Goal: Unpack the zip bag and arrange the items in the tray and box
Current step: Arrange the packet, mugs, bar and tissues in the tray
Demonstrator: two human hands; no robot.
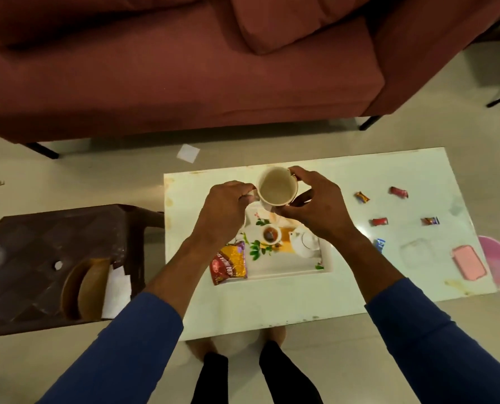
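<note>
Both hands hold a cream cup (277, 186) above the far end of the white printed tray (286, 274). My left hand (225, 209) pinches the cup at its left side. My right hand (316, 204) curls round its right side and base. The cup's mouth tilts toward me and looks empty. A yellow and red snack packet (229, 263) lies on the tray's left edge. Several wrapped candies (379, 221) are scattered on the table to the right. A clear box (416, 253) and its pink lid (469, 262) sit near the table's right end.
The white low table (272, 310) stands in front of a maroon sofa (170, 68). A brown plastic stool (53, 258) at the left carries a wooden plate and paper. A pink object (499, 260) lies on the floor past the table's right edge.
</note>
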